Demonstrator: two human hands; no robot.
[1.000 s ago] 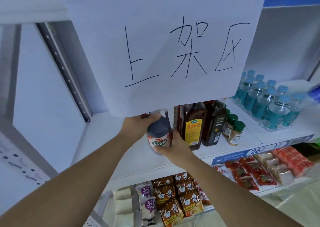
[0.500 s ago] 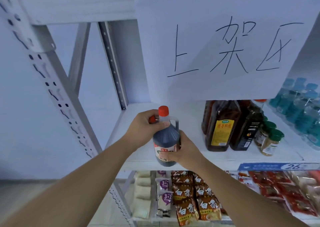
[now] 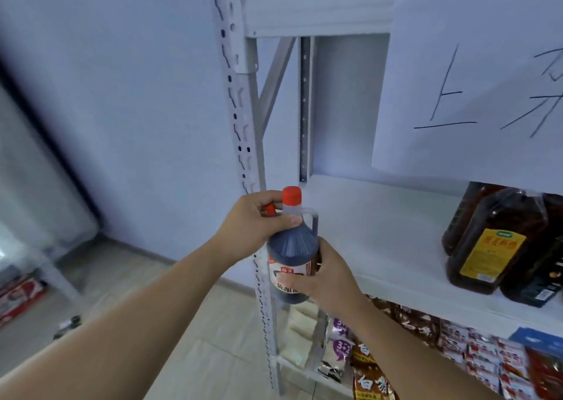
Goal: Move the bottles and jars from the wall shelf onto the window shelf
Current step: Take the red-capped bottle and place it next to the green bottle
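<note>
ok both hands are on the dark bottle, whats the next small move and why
Probably carry the dark bottle leftward, clear of the shelf upright, toward the window shelf, which is out of view. The left hand grips its neck below the red cap, the right hand cups its label, and it already hangs off the shelf board, so nothing is left to lift.
</note>
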